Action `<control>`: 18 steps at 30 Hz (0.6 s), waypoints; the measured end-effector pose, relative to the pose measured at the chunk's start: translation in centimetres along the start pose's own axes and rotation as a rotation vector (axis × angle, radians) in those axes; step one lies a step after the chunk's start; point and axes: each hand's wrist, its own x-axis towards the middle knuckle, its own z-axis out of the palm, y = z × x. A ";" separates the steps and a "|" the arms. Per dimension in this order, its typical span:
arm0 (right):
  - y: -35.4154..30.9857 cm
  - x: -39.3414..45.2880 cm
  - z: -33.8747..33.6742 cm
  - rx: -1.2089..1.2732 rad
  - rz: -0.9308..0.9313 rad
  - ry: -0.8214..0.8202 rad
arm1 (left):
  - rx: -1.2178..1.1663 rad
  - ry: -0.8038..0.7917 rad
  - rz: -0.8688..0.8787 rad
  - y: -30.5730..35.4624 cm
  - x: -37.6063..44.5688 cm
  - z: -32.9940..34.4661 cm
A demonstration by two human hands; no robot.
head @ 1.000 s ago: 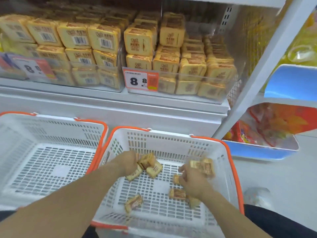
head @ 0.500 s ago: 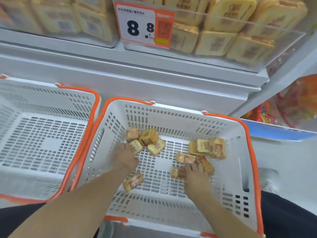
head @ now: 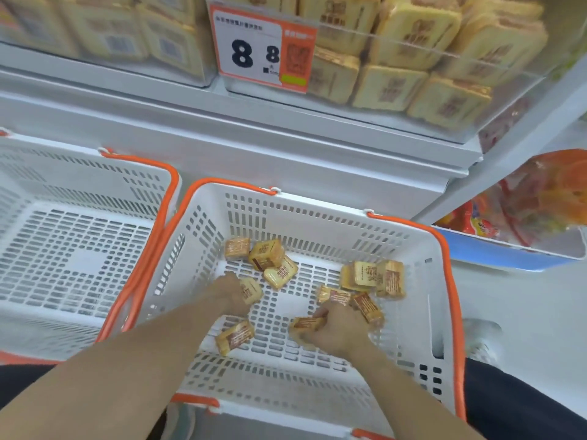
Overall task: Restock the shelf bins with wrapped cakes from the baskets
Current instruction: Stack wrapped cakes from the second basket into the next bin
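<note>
A white basket with an orange rim [head: 443, 281] stands below the shelf and holds several small wrapped cakes. My left hand [head: 230, 292] reaches into it and grips one yellow wrapped cake [head: 252, 290]. My right hand [head: 338, 331] is curled round a wrapped cake [head: 306, 323] on the basket floor. Loose cakes lie near the back wall [head: 266, 254], at the right [head: 373, 276] and near the front [head: 235, 336]. Above, a clear shelf bin [head: 476, 68] is packed with yellow wrapped cakes.
A second white basket [head: 79, 262] stands to the left with nothing in it. An orange and white price tag [head: 263, 49] reading 8.8 hangs on the bin front. A blue tray of red and orange packets [head: 524, 217] sits at the right.
The view dipped from the shelf to the basket, then held. My right hand slid down and left onto a cake near the front. My left hand stayed on its cake.
</note>
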 end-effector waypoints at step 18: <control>-9.6 -17.3 -27.2 1.125 -0.367 -0.008 | -0.963 -0.466 0.799 8.7 -22.6 -21.9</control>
